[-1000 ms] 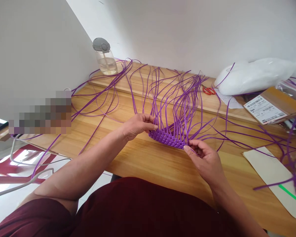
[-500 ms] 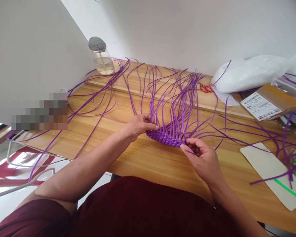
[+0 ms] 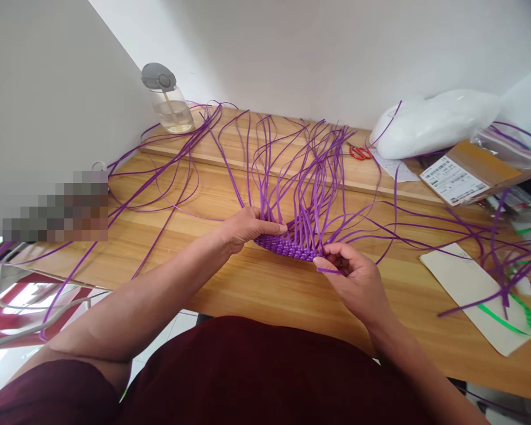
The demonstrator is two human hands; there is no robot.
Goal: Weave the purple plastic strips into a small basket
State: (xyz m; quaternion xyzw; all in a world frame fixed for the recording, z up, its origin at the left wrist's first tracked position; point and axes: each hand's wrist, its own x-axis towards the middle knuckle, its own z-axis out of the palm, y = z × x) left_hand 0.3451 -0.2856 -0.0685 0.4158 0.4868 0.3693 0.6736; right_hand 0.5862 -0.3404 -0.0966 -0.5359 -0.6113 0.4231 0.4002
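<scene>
A purple woven strip piece (image 3: 287, 247) is held up over the wooden table, with many loose purple strands (image 3: 312, 206) running from its upper edge toward the back. My left hand (image 3: 252, 229) grips its left end, thumb along the top edge and the other fingers behind, partly hidden. At the right corner my right hand (image 3: 351, 271) pinches the weave between thumb and fingers. A short purple strip end (image 3: 330, 270) sticks out across the right thumb.
A lidded bottle (image 3: 170, 100) stands at the back left. Red-handled scissors (image 3: 360, 153), a white plastic bundle (image 3: 438, 124) and a labelled package (image 3: 458, 177) lie at the back right. Cream card (image 3: 462, 289) lies right, under loose purple strips and green strip. The table (image 3: 248, 289) has a front edge near my body.
The whole view has shifted, so things appear slightly further left. My left thumb reaches a little further right along the weave. The strip end by my right thumb now lies flatter.
</scene>
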